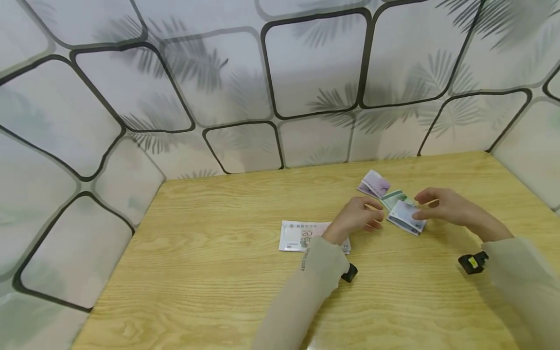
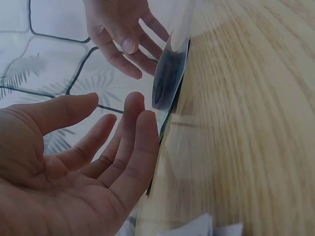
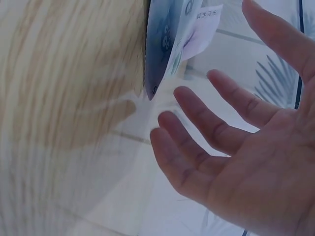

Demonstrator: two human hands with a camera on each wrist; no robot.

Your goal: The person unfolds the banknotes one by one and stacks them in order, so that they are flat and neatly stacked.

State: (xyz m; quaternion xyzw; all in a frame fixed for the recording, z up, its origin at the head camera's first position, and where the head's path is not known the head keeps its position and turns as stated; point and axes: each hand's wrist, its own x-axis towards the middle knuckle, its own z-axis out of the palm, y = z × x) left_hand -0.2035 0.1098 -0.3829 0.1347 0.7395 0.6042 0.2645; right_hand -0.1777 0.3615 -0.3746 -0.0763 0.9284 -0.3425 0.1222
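A folded blue-grey banknote (image 1: 407,217) lies on the wooden table between the two hands. Behind it, partly covered, is a green folded banknote (image 1: 395,198), and farther back a purple folded banknote (image 1: 374,184). My left hand (image 1: 359,216) is just left of the blue-grey note, fingers relaxed and holding nothing. On the other side my right hand (image 1: 447,209) has its loosely bent fingers close by the note's right edge, its palm empty in the right wrist view. A stack of flat banknotes (image 1: 292,236) lies partly hidden under the left forearm.
The light wooden table (image 1: 197,272) meets a wall covering (image 1: 315,63) with dark outlines and leaf prints at its back and sides. Small black wrist cameras (image 1: 473,262) sit below both wrists.
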